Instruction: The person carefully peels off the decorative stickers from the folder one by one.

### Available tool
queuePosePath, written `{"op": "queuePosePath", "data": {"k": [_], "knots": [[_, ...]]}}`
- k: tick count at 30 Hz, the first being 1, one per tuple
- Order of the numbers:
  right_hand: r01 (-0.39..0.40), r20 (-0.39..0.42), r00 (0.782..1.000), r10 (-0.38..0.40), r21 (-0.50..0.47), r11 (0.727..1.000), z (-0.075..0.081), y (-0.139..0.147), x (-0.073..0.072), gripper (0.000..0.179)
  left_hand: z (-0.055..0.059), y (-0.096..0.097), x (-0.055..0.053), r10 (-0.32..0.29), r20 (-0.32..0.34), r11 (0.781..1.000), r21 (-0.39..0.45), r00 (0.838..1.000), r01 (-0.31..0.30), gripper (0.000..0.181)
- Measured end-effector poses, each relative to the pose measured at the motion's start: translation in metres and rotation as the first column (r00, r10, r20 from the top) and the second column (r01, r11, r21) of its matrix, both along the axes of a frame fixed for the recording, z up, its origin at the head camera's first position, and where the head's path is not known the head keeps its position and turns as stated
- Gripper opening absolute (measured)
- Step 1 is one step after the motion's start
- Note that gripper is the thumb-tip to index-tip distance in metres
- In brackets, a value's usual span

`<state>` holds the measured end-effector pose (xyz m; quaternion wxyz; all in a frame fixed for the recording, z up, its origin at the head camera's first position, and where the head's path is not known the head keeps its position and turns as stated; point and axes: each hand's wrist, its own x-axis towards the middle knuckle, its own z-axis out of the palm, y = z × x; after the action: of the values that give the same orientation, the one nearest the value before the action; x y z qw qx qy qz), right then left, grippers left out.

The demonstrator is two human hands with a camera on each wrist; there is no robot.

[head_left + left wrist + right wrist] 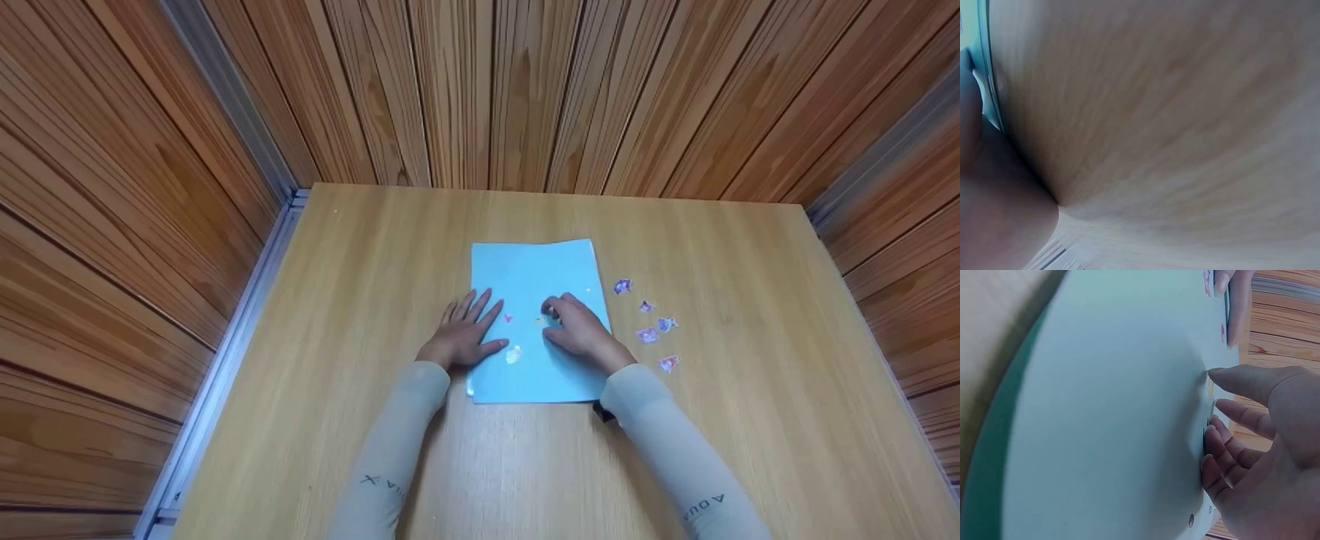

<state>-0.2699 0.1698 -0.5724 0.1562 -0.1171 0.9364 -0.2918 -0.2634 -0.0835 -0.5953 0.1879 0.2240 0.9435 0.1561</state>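
Note:
A light-blue folder (pixel 536 382) lies on the table. My left hand (pixel 465 334) rests spread on its left edge, fingers straight; in the left wrist view only part of this hand (pixel 1005 208) shows at the side. Over the folder's middle, my right hand (pixel 581 330) has bent fingers, with thumb and index fingertips apart at the surface. A small yellow sticker (pixel 1211 387) lies between those two fingertips in the right wrist view. Between the hands are a small pink sticker (pixel 508 318) and a pale, shiny sticker (pixel 514 354).
Several purple and pink stickers, among them one (pixel 622 286) toward the back and one (pixel 668 364) nearer the front, lie on the wooden table (pixel 750 420) right of the folder. A black object (pixel 602 412) shows partly beneath the right sleeve. Wood-panelled walls (pixel 525 90) stand behind and beside the table.

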Motion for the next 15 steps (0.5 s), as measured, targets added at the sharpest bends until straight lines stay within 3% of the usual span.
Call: {"op": "queuePosePath", "data": {"k": [13, 15], "knots": [[-0.05, 0.015, 0.999, 0.05, -0.046, 0.998, 0.0, 0.002, -0.008, 0.033, -0.004, 0.003, -0.002, 0.02, 0.008, 0.999, -0.031, 1.0, -0.02, 0.078], [-0.074, -0.031, 0.997, 0.072, -0.06, 0.995, 0.012, -0.001, 0.001, 0.031, 0.0, 0.002, -0.001, 0.016, -0.004, 1.0, -0.025, 1.0, -0.016, 0.079]]}}
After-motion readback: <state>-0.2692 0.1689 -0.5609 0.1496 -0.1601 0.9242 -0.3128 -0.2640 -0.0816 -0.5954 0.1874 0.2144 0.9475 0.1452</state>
